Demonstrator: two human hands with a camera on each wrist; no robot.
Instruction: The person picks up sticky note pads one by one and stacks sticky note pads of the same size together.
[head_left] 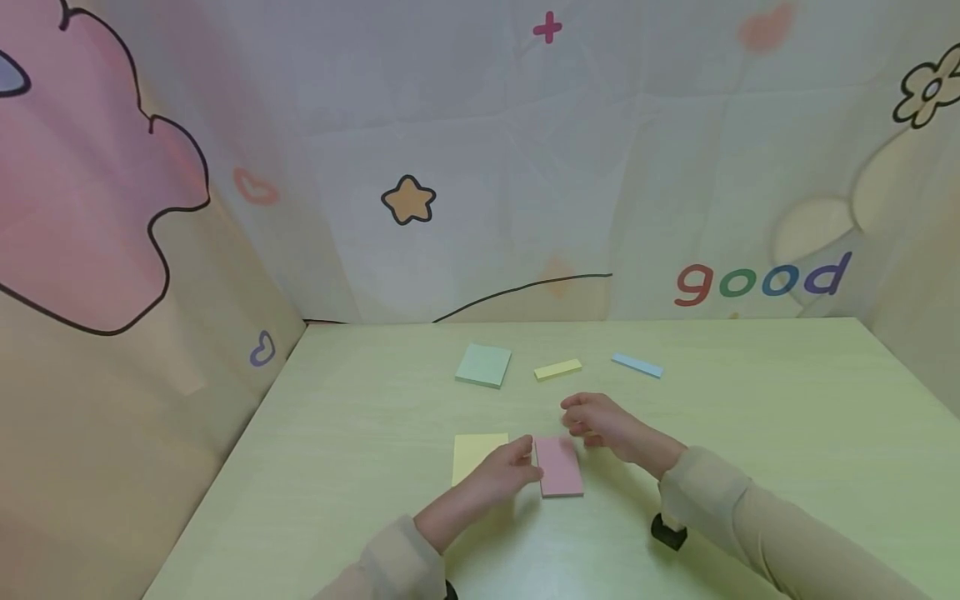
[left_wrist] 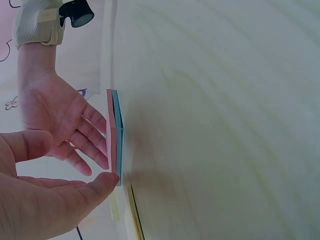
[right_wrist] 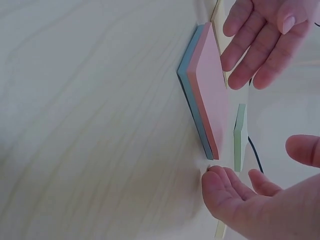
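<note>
A pink sticky note pad (head_left: pixel 559 468) lies on the table, stacked on a blue pad (right_wrist: pixel 191 100) whose edge shows under it in both wrist views. My left hand (head_left: pixel 491 477) is at the stack's left side, fingers relaxed, with a fingertip right at its edge in the left wrist view. Past the stack's far right corner my right hand (head_left: pixel 609 427) hovers, fingers loosely bent and holding nothing. Its fingertips come close to the stack's end in the right wrist view. A pale yellow pad (head_left: pixel 477 450) lies left of the stack, partly hidden by my left hand.
Farther back lie a green pad (head_left: pixel 483 365), a narrow yellow strip pad (head_left: pixel 558 370) and a narrow blue strip pad (head_left: pixel 637 365). A printed cloth backdrop (head_left: pixel 480 125) stands along the table's far edge and both sides.
</note>
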